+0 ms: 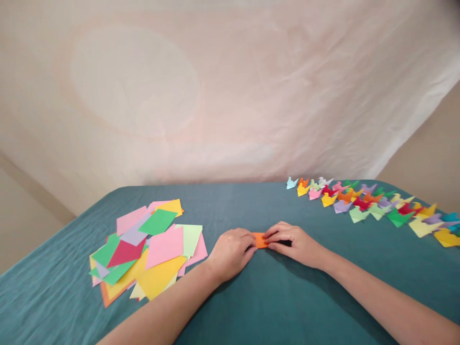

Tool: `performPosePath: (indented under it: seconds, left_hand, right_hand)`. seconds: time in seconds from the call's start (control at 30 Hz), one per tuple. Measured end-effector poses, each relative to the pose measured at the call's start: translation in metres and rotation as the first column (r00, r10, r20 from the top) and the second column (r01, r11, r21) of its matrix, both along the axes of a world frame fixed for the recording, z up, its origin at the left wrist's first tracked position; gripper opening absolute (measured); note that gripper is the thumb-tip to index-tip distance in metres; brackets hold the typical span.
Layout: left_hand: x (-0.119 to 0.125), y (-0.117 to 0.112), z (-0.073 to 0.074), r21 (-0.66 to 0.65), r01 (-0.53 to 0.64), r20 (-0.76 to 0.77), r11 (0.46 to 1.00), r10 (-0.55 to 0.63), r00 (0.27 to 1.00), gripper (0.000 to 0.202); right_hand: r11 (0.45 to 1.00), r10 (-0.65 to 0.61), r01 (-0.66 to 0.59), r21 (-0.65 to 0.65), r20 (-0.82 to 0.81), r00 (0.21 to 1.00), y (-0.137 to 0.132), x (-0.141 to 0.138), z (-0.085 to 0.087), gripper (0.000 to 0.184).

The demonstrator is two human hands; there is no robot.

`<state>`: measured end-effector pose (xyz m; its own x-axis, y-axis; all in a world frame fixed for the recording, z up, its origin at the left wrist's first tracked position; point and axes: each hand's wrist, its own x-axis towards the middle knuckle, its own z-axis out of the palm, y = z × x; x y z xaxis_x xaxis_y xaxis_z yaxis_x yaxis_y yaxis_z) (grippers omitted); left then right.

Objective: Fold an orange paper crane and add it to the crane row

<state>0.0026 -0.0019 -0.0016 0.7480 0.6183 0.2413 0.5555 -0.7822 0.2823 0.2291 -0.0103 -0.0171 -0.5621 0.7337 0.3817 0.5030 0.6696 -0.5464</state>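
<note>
A small folded piece of orange paper (260,240) lies on the green-blue cloth between my two hands. My left hand (232,254) is closed on its left end, with the thumb and fingertips pressed together there. On the right end, my right hand (293,243) pinches the paper between thumb and fingers. Parts of the paper's two ends are hidden under my fingertips.
Loose coloured paper sheets (165,247) are heaped left of my left hand. Rows of folded paper birds (359,203) stand at the back right. A table with a green-blue cloth (230,206) bears everything, and a pale sheet (230,96) hangs behind it.
</note>
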Motion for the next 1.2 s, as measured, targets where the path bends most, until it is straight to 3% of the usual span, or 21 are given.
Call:
performPosePath:
  seconds: [0.3,0.57,0.73,0.9,1.2]
  left_hand:
    - [0.001,-0.001,0.0,0.005,-0.014,-0.002,1.0,0.014,1.0,0.02]
    - [0.002,-0.005,0.003,0.003,-0.024,-0.004,1.0,0.024,1.0,0.02]
    - [0.001,-0.006,0.006,0.028,0.001,-0.054,1.0,0.0,0.999,0.019]
    - [0.001,-0.007,0.007,0.05,0.032,-0.098,0.998,-0.027,0.995,0.02]
    - [0.003,-0.023,0.009,0.155,0.105,-0.311,0.982,-0.053,0.949,0.024]
  right_hand:
    - [0.996,-0.02,0.019,-0.086,-0.009,1.0,0.001,0.0,0.0,0.016]
    - [0.999,0.008,-0.006,-0.034,0.044,0.999,0.001,-0.006,0.007,0.016]
    - [0.998,0.055,-0.053,-0.039,0.055,0.997,0.005,-0.012,0.01,0.019]
    - [0.997,0.024,-0.023,-0.078,0.015,1.0,0.01,-0.013,0.004,0.02]
    - [0.997,-0.033,0.032,-0.076,-0.01,0.999,0.012,-0.014,-0.003,0.023]
